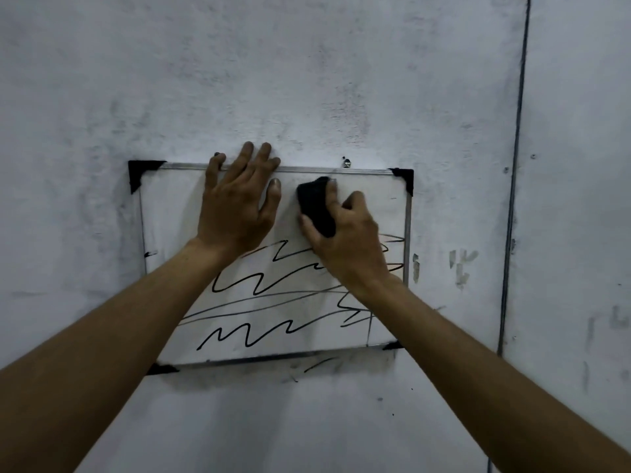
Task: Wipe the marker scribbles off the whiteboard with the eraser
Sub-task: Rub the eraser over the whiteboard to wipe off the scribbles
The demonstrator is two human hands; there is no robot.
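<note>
A small whiteboard (pixel 164 213) with a metal frame and black corner caps hangs on a pale wall. Black marker scribbles (pixel 252 285) cover its lower half, in wavy and zigzag lines; the upper half looks wiped. My left hand (pixel 239 203) lies flat on the board's top edge, fingers spread over the frame. My right hand (pixel 345 240) grips a black eraser (pixel 316 206) and presses it against the upper middle of the board, just right of my left thumb.
The wall (pixel 307 80) around the board is smudged grey. A small hook or nail (pixel 347 162) sticks out above the top frame. A dark vertical seam (pixel 515 165) runs down the wall at the right. Stray marker marks (pixel 317 363) sit below the board.
</note>
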